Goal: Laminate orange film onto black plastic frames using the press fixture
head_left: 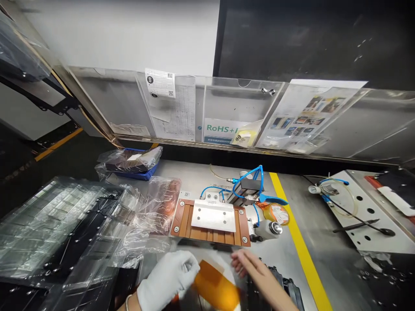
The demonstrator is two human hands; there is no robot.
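Observation:
My left hand (170, 278), in a white glove, has its thumb and fingers pinched at the upper left edge of a glossy amber film sheet (217, 287). The sheet slants down to the right and its lower part is blurred. To its right, my bare right hand (244, 264) is closed with curled fingertips; whatever they may hold is hidden. Just beyond both hands stands a brown fixture (184, 220) with a silver metal plate (212, 216) on top. Dark parts (285, 285) lie partly under my right forearm.
Plastic-wrapped trays (55, 229) and clear bags (152, 216) crowd the left. Behind the fixture are blue air tubes (261, 181); a bottle (270, 229) and tape roll (277, 212) stand right of it. A yellow stripe (300, 250) crosses the bench before a white panel (366, 216).

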